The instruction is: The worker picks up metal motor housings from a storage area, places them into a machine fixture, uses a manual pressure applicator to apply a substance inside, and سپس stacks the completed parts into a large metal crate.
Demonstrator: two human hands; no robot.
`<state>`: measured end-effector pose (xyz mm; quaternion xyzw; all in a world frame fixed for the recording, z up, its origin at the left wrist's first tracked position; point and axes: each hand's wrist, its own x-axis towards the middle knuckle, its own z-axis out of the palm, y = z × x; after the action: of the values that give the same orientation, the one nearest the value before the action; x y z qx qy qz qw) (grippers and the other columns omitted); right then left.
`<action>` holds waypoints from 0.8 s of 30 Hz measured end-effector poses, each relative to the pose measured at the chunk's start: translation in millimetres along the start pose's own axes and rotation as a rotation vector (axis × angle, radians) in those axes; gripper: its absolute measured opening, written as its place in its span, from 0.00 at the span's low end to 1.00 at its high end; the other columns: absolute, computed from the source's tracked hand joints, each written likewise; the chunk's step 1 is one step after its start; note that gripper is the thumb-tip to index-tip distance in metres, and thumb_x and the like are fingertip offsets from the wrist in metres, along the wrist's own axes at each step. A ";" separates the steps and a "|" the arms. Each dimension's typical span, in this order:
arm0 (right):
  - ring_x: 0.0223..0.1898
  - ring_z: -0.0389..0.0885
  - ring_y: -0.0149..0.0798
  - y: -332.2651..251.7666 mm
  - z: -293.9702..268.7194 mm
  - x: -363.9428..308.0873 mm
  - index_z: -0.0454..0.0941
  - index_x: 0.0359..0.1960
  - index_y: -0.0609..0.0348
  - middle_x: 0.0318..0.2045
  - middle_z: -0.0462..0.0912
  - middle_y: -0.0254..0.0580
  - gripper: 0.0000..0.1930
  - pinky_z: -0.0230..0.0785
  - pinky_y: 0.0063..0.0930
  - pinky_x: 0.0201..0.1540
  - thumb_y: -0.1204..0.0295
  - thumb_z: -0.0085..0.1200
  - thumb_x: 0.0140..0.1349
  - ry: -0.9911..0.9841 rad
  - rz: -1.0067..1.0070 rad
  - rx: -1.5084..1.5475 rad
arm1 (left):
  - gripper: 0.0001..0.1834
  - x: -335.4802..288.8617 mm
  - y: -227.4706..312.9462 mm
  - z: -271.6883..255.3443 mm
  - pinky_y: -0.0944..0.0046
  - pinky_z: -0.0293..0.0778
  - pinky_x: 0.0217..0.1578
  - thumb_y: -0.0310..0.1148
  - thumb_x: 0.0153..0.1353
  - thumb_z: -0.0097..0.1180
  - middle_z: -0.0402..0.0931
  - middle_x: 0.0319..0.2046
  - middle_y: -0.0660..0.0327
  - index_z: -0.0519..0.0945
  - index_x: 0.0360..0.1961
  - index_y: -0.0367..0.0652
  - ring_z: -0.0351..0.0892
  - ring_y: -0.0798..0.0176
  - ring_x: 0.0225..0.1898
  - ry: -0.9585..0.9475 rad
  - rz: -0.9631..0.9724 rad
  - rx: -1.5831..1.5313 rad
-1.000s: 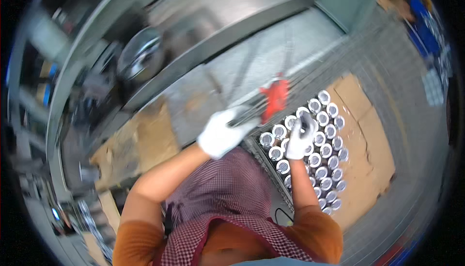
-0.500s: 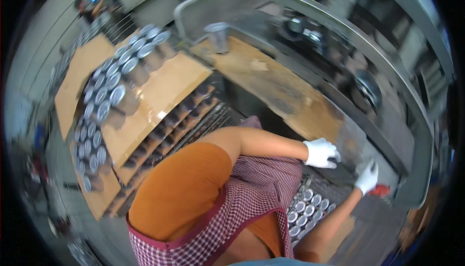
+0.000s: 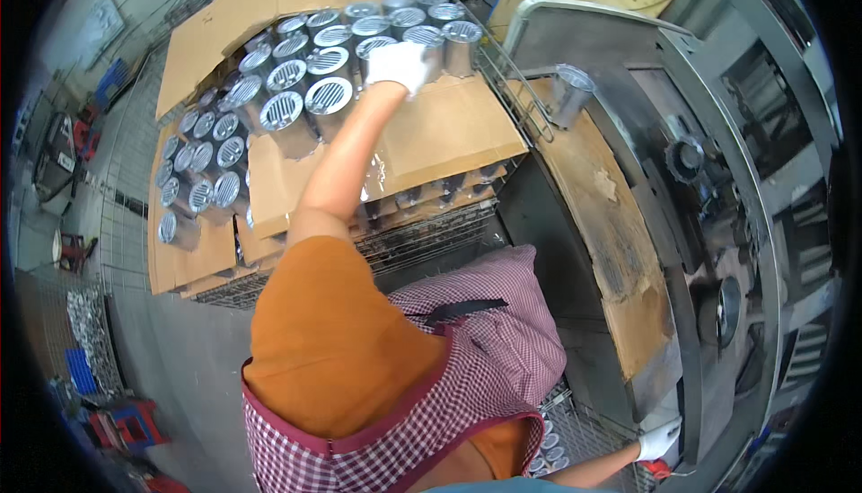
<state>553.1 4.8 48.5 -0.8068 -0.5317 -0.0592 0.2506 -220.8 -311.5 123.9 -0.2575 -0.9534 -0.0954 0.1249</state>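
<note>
In a white glove, my left hand reaches out among metal canisters with slotted round tops. It overlaps the side of one canister near the cardboard's far edge. Blur and the back of the glove hide whether the fingers have closed on it. More upright canisters crowd together to the left of this hand. At the lower right, my gloved right hand stretches its fingers toward the grey machine edge, just above a small red object. I see nothing held in it.
Cardboard sheets layer the canisters in a wire cage. A single canister stands on the worn wooden board beside the machine. A raised metal rail borders the machine. Low by my right arm lie more canisters.
My left hand has swung from the machine side over to the canisters on the cardboard. The view has turned left, and my right hand now appears lower in the picture.
</note>
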 end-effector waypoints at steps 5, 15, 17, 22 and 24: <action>0.48 0.79 0.47 33.9 27.8 32.4 0.77 0.54 0.44 0.51 0.79 0.37 0.29 0.69 0.33 0.49 0.41 0.37 0.64 0.039 -0.051 -0.034 | 0.22 -52.0 -52.0 -52.2 0.52 0.71 0.49 0.48 0.43 0.63 0.77 0.46 0.49 0.84 0.39 0.49 0.76 0.50 0.50 -0.358 0.059 0.471; 0.43 0.81 0.44 63.5 47.7 51.8 0.79 0.51 0.48 0.46 0.82 0.38 0.27 0.73 0.31 0.44 0.43 0.40 0.64 0.188 -0.130 0.001 | 0.22 -41.2 -55.2 76.6 0.41 0.58 0.51 0.47 0.62 0.42 0.76 0.46 0.58 0.75 0.51 0.48 0.72 0.52 0.51 -0.833 0.630 1.893; 0.43 0.82 0.45 42.9 39.0 34.1 0.79 0.51 0.49 0.45 0.82 0.39 0.26 0.73 0.30 0.44 0.45 0.40 0.65 0.190 -0.064 -0.037 | 0.28 -32.0 -57.7 65.6 0.45 0.62 0.50 0.49 0.60 0.45 0.73 0.51 0.58 0.67 0.58 0.47 0.72 0.52 0.51 -0.853 0.659 1.622; 0.43 0.81 0.47 15.4 6.6 -5.2 0.79 0.49 0.54 0.45 0.82 0.43 0.22 0.72 0.32 0.45 0.52 0.43 0.67 0.184 -0.078 0.059 | 0.67 -41.7 5.7 -53.8 0.55 0.68 0.51 0.50 0.30 0.72 0.77 0.47 0.50 0.46 0.70 0.45 0.77 0.48 0.49 -0.566 0.320 0.412; 0.44 0.81 0.48 15.7 15.3 0.7 0.79 0.50 0.54 0.46 0.82 0.43 0.22 0.71 0.33 0.46 0.52 0.43 0.67 0.166 -0.054 0.018 | 0.68 -43.9 16.5 -38.7 0.58 0.66 0.55 0.52 0.31 0.73 0.74 0.52 0.49 0.45 0.70 0.40 0.75 0.50 0.53 -0.369 0.167 -0.168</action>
<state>564.7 7.6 30.1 -0.7822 -0.5312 -0.1278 0.2994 -168.2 -327.5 150.0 -0.3581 -0.9242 -0.1151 -0.0661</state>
